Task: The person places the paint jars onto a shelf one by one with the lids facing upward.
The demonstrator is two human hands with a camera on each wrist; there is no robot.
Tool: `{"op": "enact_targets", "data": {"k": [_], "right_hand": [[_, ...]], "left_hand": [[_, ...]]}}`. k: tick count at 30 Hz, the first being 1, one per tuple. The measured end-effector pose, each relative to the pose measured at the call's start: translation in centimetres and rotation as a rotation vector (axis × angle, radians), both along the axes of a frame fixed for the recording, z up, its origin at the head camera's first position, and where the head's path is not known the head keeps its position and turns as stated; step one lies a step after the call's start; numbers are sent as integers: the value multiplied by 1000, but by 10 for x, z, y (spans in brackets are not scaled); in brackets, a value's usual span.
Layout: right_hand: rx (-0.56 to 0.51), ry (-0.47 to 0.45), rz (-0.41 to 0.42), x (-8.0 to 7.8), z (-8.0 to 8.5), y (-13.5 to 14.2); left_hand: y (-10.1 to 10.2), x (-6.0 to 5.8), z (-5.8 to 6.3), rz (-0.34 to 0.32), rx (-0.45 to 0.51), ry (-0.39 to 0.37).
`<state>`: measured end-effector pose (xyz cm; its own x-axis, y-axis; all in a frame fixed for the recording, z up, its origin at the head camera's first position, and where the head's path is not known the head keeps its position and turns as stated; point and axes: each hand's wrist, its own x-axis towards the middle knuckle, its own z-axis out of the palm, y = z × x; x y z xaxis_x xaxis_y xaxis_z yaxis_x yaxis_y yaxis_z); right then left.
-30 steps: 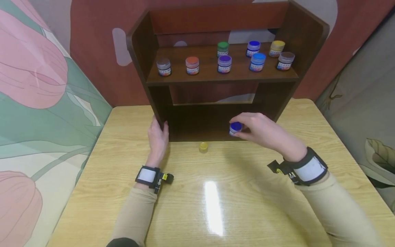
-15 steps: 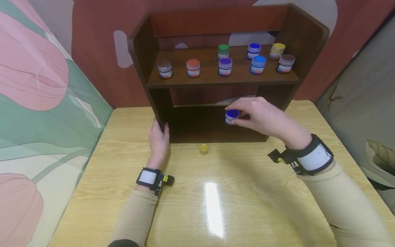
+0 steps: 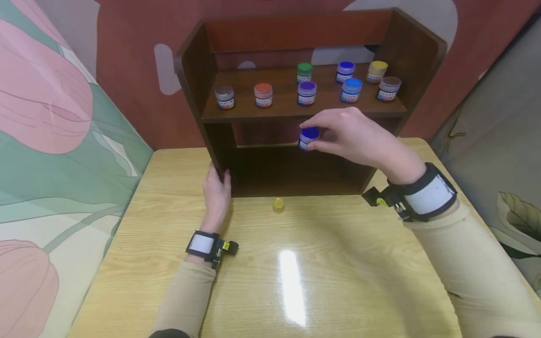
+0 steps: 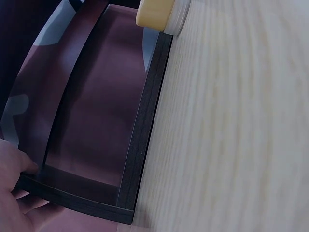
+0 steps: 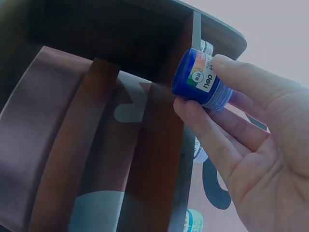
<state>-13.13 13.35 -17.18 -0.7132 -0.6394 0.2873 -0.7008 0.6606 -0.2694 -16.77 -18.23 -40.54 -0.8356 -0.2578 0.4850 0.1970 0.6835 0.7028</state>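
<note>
My right hand (image 3: pixel 357 138) pinches a small paint jar (image 3: pixel 307 141) with a dark blue lid, between thumb and fingers. It hangs in front of the dark brown shelf (image 3: pixel 270 176), just below the front edge of the upper board. In the right wrist view the jar (image 5: pixel 197 79) lies tilted on its side, its "deli" label showing. At the left, my left hand (image 3: pixel 216 192) grips the lower part of the shelf's side panel. The left wrist view has the thumb inside that panel (image 4: pixel 77 197) and the fingers outside.
On the upper board stand several paint jars: black, orange (image 3: pixel 264 96), purple (image 3: pixel 306 93), light blue (image 3: pixel 351 90), brown, with green (image 3: pixel 304 73), dark blue and yellow behind. A yellow-lidded jar (image 3: pixel 278 205) stands on the wooden table (image 3: pixel 249 281) before the shelf.
My right hand has raised the blue jar from near the shelf's base up toward the upper board, drifting slightly left. The left hand keeps its place on the side panel.
</note>
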Motion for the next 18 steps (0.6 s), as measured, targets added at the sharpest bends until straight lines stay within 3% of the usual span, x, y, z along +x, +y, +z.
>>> {"op": "enact_targets", "data": {"k": [9, 18], "right_hand": [[-14, 40, -25, -4, 14, -4], [-43, 133, 21, -9, 23, -10]], "left_hand": [[-1, -1, 1, -5, 5, 4], [-1, -1, -1, -1, 5, 12]]}}
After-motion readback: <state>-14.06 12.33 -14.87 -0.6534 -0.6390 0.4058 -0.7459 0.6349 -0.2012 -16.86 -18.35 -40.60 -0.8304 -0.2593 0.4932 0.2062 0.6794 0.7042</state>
